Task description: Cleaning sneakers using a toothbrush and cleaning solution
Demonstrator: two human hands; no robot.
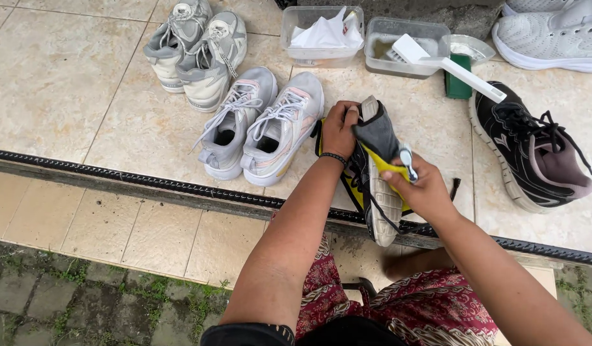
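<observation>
On the tiled floor (72, 83), raised one step above a lower paved strip; a dark drain grate (148, 181) runs along the step edge.

Person seated at the step, patterned red skirt (430, 307) over the knees, both arms reaching forward.

Black shoe (533, 150) lies on the tiles to the right, laces loose, pinkish lining showing. White shoe (552, 32) at top right, partly out of frame. Pale pair with pink trim (261, 125) sits side by side left of the hands, toes toward the grate. Grey pair (197, 48) behind them, one leaning on the other.

Held shoe (376, 173), black with yellow lining, is up off the tiles between the two hands, sole turned toward the viewer, heel end up, a lace hanging down. Left hand (339, 128), grip closed around the heel end from the left, fingers curled over the top edge; dark band on that wrist. Right hand (424, 189) pressed to the shoe's right side, grip pinching a small pale object (407, 160) against the yellow lining; cannot tell what it is.

Two clear tubs behind: one (321, 35) with white cloth or paper, one (405, 48) with murky water. White brush (437, 64) rests across the second tub, handle pointing toward the black shoe. Green block (458, 80) just beside it, under the handle.
</observation>
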